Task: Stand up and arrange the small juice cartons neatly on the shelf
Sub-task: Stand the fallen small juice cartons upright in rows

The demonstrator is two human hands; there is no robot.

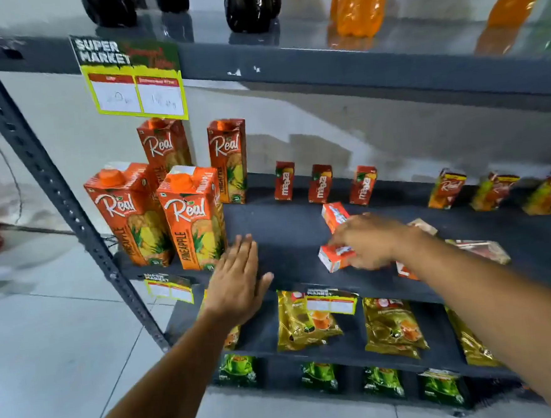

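Observation:
Three small red Maaza cartons point(320, 183) stand upright in a row at the back of the dark middle shelf point(285, 227). Further right stand three small Real cartons point(447, 188). Several small cartons lie flat near the shelf's front. My right hand point(371, 243) grips one lying orange carton point(334, 258); another carton point(333, 214) lies tilted just behind my fingers. A third carton point(406, 273) peeks out under my right forearm. My left hand point(240, 283) hovers flat with fingers apart over the shelf's front edge, holding nothing.
Tall Real pineapple cartons point(191, 218) stand at the shelf's left end. A flat brownish pack point(485, 249) lies at the right. Dark and orange soda bottles point(359, 3) fill the top shelf. Gold pouches point(305, 321) and green packets point(382, 381) sit on lower shelves. A price tag point(133, 76) hangs above.

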